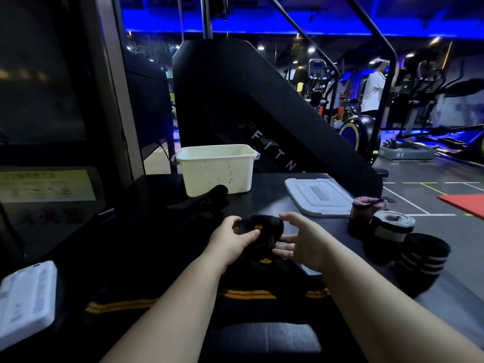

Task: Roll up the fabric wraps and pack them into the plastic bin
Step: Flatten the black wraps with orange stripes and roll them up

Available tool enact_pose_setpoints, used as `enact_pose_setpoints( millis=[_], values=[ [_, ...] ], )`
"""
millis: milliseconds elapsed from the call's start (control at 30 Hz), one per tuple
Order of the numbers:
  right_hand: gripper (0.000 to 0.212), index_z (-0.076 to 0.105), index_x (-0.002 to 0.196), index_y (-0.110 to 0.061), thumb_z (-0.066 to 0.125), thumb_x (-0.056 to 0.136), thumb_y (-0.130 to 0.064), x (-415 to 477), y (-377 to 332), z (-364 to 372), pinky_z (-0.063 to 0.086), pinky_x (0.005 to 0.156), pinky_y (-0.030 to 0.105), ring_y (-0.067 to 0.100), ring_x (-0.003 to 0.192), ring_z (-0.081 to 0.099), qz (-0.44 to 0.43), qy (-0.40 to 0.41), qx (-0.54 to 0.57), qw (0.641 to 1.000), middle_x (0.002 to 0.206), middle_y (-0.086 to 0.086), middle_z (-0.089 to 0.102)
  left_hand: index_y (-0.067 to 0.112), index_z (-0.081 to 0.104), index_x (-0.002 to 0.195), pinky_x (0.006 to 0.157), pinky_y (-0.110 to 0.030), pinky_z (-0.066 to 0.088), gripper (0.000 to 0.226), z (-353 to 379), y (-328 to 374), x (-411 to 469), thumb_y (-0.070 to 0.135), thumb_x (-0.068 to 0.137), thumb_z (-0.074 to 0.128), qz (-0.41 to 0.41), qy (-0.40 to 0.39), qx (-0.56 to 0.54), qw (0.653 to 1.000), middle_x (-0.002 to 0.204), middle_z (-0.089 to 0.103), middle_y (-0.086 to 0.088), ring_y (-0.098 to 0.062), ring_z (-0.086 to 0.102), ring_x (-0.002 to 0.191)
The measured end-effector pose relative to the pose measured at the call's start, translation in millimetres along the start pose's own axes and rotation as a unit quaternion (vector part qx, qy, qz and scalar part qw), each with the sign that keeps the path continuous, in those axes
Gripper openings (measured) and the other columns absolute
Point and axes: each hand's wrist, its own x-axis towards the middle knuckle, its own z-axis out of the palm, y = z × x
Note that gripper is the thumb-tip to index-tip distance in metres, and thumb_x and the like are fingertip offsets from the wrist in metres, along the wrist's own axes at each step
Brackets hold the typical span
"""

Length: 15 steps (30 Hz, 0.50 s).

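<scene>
wrap [267, 227]: black, yellow-striped, half-rolled mid-bench [275, 200], tail toward viewer | left hand [230, 238] fingers pinch roll end | right hand [303, 242] fingers spread beside it | likely soft, light, unwinds easily: clamp both ends | plastic bin [209, 174] behind

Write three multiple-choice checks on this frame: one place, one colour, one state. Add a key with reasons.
1. The bin's lid lies: A) on it; B) on the table, right of it; C) on the floor.
2. Stripes on the black wrap that the left hand grips: A) orange; B) green; C) white.
3. The right hand is: A) a fist; B) open, fingers spread; C) gripping the lid.
Key: 1 B, lid flat beside the uncovered bin; 2 A, orange bands on the roll; 3 B, fingers straight.
</scene>
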Motion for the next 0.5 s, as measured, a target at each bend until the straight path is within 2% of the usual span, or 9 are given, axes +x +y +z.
enact_pose_setpoints(
  millis=[67,133,167,233,267,300,367,433,500],
  values=[
    [0.058,0.046,0.13,-0.013,0.074,0.08,-0.022,-1,8,0,0.055,0.071,0.034,0.031,0.088,0.063,-0.02,-0.006,-0.046,0.999,0.116,0.022,0.053,0.024,0.047,0.134,0.079,-0.036,0.059,0.065,2,-4,-1,0.04,0.078,0.077,-0.024,0.025,-0.034,0.999,0.125,0.057,-0.004,-0.02,0.062,0.1],
    [0.07,0.035,0.14,-0.018,0.076,0.082,-0.02,-9,12,0,0.05,0.074,0.03,0.023,0.091,0.062,-0.054,0.028,-0.171,0.983,0.113,0.015,0.057,0.019,0.042,0.136,0.063,-0.03,0.058,0.06,1,-6,-5,0.029,0.086,0.073,-0.046,0.05,-0.05,0.996,0.124,0.052,-0.006,-0.017,0.061,0.088],
    [0.07,0.037,0.14,-0.021,0.076,0.081,-0.027,-12,13,-3,0.049,0.077,0.028,0.02,0.097,0.062,-0.07,0.052,-0.276,0.957,0.116,0.01,0.059,0.018,0.04,0.136,0.066,-0.033,0.059,0.058,0,-9,-6,0.027,0.088,0.071,-0.054,0.066,-0.038,0.996,0.12,0.051,-0.006,-0.018,0.061,0.086],
    [0.067,0.053,0.129,-0.025,0.077,0.073,-0.053,-17,16,-11,0.049,0.085,0.027,0.015,0.104,0.062,-0.087,0.087,-0.497,0.859,0.118,-0.001,0.063,0.017,0.037,0.133,0.078,-0.04,0.059,0.056,-4,-14,-10,0.029,0.088,0.069,-0.061,0.098,0.008,0.993,0.119,0.052,-0.008,-0.025,0.064,0.09],
    [0.066,0.061,0.118,-0.027,0.074,0.066,-0.066,-20,17,-14,0.05,0.088,0.028,0.013,0.103,0.062,-0.082,0.089,-0.574,0.81,0.113,-0.005,0.066,0.016,0.036,0.132,0.078,-0.041,0.059,0.056,-6,-16,-12,0.03,0.089,0.069,-0.061,0.11,0.022,0.992,0.119,0.052,-0.009,-0.027,0.064,0.092],
    [0.067,0.067,0.105,-0.029,0.07,0.058,-0.076,-23,20,-14,0.051,0.088,0.029,0.012,0.099,0.063,-0.073,0.086,-0.621,0.775,0.104,-0.008,0.069,0.015,0.035,0.131,0.074,-0.039,0.06,0.055,-8,-17,-15,0.029,0.089,0.068,-0.061,0.115,0.028,0.991,0.119,0.051,-0.008,-0.027,0.065,0.091],
    [0.068,0.068,0.09,-0.031,0.064,0.049,-0.085,-27,26,-13,0.051,0.09,0.033,0.012,0.097,0.061,-0.063,0.089,-0.666,0.738,0.093,-0.012,0.068,0.014,0.032,0.13,0.064,-0.033,0.06,0.053,-13,-18,-21,0.029,0.091,0.066,-0.065,0.114,0.039,0.991,0.112,0.052,-0.006,-0.026,0.069,0.081],
    [0.059,0.068,0.087,-0.032,0.067,0.054,-0.081,-30,30,-11,0.046,0.093,0.035,0.014,0.102,0.056,-0.072,0.097,-0.674,0.729,0.094,-0.014,0.066,0.014,0.031,0.128,0.068,-0.037,0.061,0.053,-16,-20,-26,0.032,0.091,0.065,-0.066,0.12,0.063,0.989,0.102,0.053,-0.003,-0.027,0.07,0.074],
    [0.052,0.067,0.081,-0.031,0.069,0.057,-0.077,-28,34,-11,0.045,0.09,0.033,0.015,0.1,0.056,-0.087,0.091,-0.666,0.735,0.087,-0.014,0.064,0.017,0.03,0.128,0.077,-0.042,0.059,0.056,-19,-20,-30,0.036,0.09,0.065,-0.061,0.13,0.088,0.986,0.107,0.057,-0.006,-0.03,0.069,0.081]
  ],
)
